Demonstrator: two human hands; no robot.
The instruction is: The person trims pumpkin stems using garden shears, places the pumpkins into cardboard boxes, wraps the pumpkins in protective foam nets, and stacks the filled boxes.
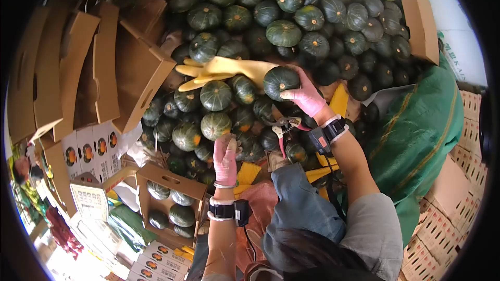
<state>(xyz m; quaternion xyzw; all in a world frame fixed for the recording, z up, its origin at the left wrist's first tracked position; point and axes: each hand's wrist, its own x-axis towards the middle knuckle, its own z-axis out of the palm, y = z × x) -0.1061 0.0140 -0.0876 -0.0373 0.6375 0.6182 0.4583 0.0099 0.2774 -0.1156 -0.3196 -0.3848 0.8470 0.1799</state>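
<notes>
My right hand (306, 96), in a pink glove, grips a dark green kabocha pumpkin (280, 83) above the pile. My left hand (225, 162), also pink-gloved, has its fingers stretched out just below a paler striped pumpkin (215, 126); whether they touch it I cannot tell. It holds nothing that I can see. Pruning shears (285, 124) with red-pink handles lie below my right hand. Across the pumpkins, left of the held one, stretches a yellow rubber glove (229, 68).
More pumpkins (312, 44) are heaped at the back. Open cardboard boxes (130, 73) stand at left. A box (172, 178) at lower left contains several pumpkins. To the right bulges a green woven sack (416, 140), with stacked printed cartons (437, 229) beyond it.
</notes>
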